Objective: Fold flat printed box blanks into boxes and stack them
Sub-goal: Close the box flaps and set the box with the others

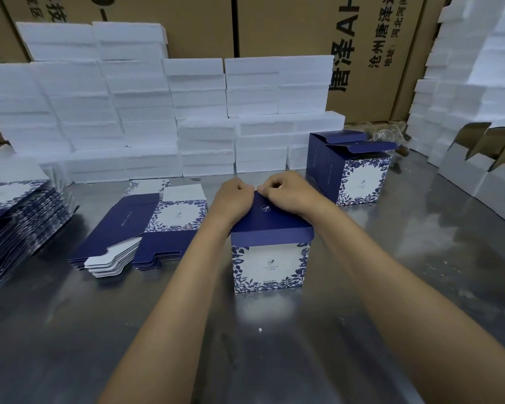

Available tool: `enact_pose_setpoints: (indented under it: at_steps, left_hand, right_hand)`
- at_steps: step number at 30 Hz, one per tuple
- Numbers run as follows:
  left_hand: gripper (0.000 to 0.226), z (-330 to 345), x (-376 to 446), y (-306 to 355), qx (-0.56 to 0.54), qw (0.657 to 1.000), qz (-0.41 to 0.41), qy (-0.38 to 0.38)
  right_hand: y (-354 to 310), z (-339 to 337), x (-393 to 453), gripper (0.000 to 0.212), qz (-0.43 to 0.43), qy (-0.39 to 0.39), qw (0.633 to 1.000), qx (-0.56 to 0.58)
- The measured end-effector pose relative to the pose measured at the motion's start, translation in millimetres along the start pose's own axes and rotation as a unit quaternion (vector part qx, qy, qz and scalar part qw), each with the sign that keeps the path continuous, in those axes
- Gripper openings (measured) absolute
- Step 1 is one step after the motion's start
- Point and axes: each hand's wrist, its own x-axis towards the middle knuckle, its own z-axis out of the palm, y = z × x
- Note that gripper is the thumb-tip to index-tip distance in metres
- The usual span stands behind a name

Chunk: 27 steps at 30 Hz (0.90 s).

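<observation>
Two bare forearms reach into view from the bottom edge, both long and slender, widening toward the elbows where the frame cuts them off. No sleeve, cuff or glove covers either arm as far up as can be seen. The left hand [234,196] and the right hand [286,191] are bare too, with no ring, watch, bracelet or strap visible at the wrists or knuckles. The knuckles show as a row of rounded bumps on each hand. Fingernails are too small and blurred to make out
</observation>
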Motion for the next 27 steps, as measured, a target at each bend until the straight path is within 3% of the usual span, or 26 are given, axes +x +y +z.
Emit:
enact_pose_setpoints:
  at_steps: [4, 10, 12, 15, 19, 22, 25, 27]
  left_hand:
    - [0.028, -1.1, 0.6, -4.8, 0.048, 0.998, -0.014, 0.045]
    - [0.036, 1.7, 2.2, -5.9, 0.085, 0.995, -0.020, 0.049]
    - [0.036, 1.8, 3.2, -6.6, 0.093, 0.994, -0.024, 0.049]
    - [0.035, 2.2, 4.4, -3.7, 0.115, 0.992, -0.029, 0.043]
    - [0.028, 1.0, 8.9, 0.9, 0.155, 0.985, -0.033, 0.063]
    - [0.026, 0.5, 12.1, 0.6, 0.175, 0.977, 0.009, 0.124]
    - [0.017, -1.6, 6.6, -1.1, 0.099, 0.976, 0.114, 0.156]
    - [0.008, -5.2, -8.6, -8.7, -0.025, 0.986, 0.132, 0.097]
  right_hand:
    - [4.9, -1.4, -3.7, 0.027, 0.030, 0.042, 0.998, 0.027]
    - [10.0, 0.4, -2.2, 0.031, 0.042, 0.052, 0.997, 0.026]
    - [8.2, -0.9, -7.0, 0.020, 0.004, 0.073, 0.997, -0.010]
    - [5.0, -6.3, -21.6, 0.006, -0.122, 0.125, 0.978, -0.111]
    - [14.0, -5.1, -55.2, 0.007, -0.201, 0.104, 0.973, -0.053]
    - [30.3, -3.2, -77.4, 0.013, -0.189, 0.064, 0.979, 0.039]
    - [38.8, -3.0, -83.3, 0.023, -0.158, 0.035, 0.980, 0.112]
    - [40.7, -1.9, -81.4, 0.020, -0.150, 0.028, 0.979, 0.136]
